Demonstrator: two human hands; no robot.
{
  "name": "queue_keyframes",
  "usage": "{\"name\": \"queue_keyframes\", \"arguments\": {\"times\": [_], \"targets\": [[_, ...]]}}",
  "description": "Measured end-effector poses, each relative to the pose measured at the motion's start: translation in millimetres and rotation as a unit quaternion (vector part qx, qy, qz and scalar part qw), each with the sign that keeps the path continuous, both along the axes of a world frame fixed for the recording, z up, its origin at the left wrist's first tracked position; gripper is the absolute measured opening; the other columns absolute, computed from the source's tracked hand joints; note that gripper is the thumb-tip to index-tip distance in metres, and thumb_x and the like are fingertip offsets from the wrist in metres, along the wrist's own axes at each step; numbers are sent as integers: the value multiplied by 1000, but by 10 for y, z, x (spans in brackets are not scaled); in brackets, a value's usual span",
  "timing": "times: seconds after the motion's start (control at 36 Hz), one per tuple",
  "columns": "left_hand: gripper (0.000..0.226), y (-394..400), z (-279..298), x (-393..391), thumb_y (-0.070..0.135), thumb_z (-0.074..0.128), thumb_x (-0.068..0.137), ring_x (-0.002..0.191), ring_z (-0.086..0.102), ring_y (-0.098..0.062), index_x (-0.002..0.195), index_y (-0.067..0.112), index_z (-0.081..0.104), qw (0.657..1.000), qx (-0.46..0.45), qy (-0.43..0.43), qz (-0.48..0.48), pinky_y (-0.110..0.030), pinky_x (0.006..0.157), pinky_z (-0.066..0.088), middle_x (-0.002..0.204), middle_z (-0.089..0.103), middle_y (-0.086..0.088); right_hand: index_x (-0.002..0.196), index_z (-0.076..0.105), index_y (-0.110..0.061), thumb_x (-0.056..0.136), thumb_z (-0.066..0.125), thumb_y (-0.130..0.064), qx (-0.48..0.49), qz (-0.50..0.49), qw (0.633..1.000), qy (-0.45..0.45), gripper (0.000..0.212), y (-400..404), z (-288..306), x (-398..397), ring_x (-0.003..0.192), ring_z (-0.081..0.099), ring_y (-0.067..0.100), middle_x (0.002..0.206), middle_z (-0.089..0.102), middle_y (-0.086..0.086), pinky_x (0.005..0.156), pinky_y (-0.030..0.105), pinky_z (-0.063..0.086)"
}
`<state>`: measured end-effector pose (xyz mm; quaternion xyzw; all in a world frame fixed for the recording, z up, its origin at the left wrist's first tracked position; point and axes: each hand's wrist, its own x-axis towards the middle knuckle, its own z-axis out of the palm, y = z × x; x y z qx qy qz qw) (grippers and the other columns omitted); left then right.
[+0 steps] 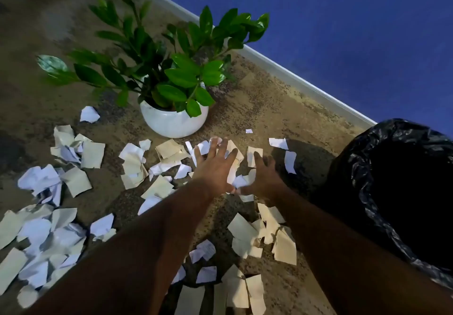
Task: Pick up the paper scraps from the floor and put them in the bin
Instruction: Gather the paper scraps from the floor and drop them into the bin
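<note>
White and beige paper scraps (137, 165) lie scattered over the brown carpet, from the far left to the bin. My left hand (214, 167) reaches forward with fingers spread, resting over scraps in front of the plant pot. My right hand (263, 180) is beside it, fingers spread and curled down, with a few white scraps (239, 182) between the two hands. Neither hand has closed around anything. The bin (402, 192), lined with a black plastic bag, stands at the right, close to my right forearm.
A green leafy plant in a round white pot (171, 121) stands just beyond my hands. A white baseboard (294, 74) and blue wall run diagonally behind it. More scraps (245, 290) lie near the bottom edge, under my arms.
</note>
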<state>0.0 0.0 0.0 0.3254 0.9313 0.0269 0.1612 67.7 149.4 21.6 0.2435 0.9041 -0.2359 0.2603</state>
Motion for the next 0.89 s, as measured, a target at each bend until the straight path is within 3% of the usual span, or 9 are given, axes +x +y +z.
{"name": "queue_keyframes", "arguments": {"times": [0.17, 0.25, 0.36, 0.5, 0.64, 0.69, 0.89], "targets": [[133, 79, -99, -116, 79, 71, 57, 147, -27, -38, 154, 35, -8, 998, -55, 3, -8, -74, 109, -2, 161, -30, -10, 156, -16, -28, 62, 86, -56, 31, 68, 997, -15, 141, 2, -155, -89, 151, -8, 39, 162, -18, 19, 120, 54, 2], [139, 103, -113, -176, 77, 76, 54, 147, -28, -39, 153, 34, -12, 997, -77, -5, -3, -77, 107, -2, 159, -32, -10, 156, -13, -26, 60, 88, -52, 55, 93, 994, -23, 142, 9, -203, -129, 151, -6, 41, 162, -13, 22, 119, 57, 1], [144, 123, -127, -235, 70, 82, 53, 148, -23, -40, 152, 37, -16, 995, -83, -56, 6, -78, 107, 4, 161, -29, -10, 157, -12, -22, 61, 87, -53, 104, 129, 986, -17, 141, -20, -298, -109, 151, -2, 41, 162, -7, 24, 119, 57, 2], [133, 144, -123, -307, 65, 83, 57, 150, -13, -42, 153, 39, -5, 990, -91, -104, -16, -75, 107, 19, 163, -12, -10, 157, -11, -27, 62, 86, -56, 112, 137, 984, -24, 139, 21, -365, -123, 151, -1, 41, 163, -7, 20, 119, 56, 6], [115, 147, -92, -246, 57, 83, 64, 150, -1, -40, 153, 38, 13, 991, -85, -98, -25, -69, 103, 36, 160, 4, -8, 157, 1, -35, 75, 79, -50, 114, 123, 986, -17, 115, 16, -332, -74, 148, 4, 49, 164, -3, 14, 117, 53, 23], [106, 141, -64, -188, 53, 83, 67, 148, 9, -37, 151, 38, 19, 993, -77, -89, -29, -65, 102, 40, 158, 12, -8, 157, 6, -34, 82, 74, -46, 129, 131, 983, -11, 102, -17, -284, -24, 148, 9, 49, 163, 3, 16, 118, 51, 23], [61, 60, 21, 132, 21, 67, 88, 136, 33, -33, 144, 24, 41, 999, -17, -30, -43, -45, 106, 45, 151, 31, -13, 147, 38, -18, 97, 49, -16, 187, 182, 961, 86, 52, -238, -207, 263, 129, 38, 32, 143, 43, 15, 109, 39, 32]]}}
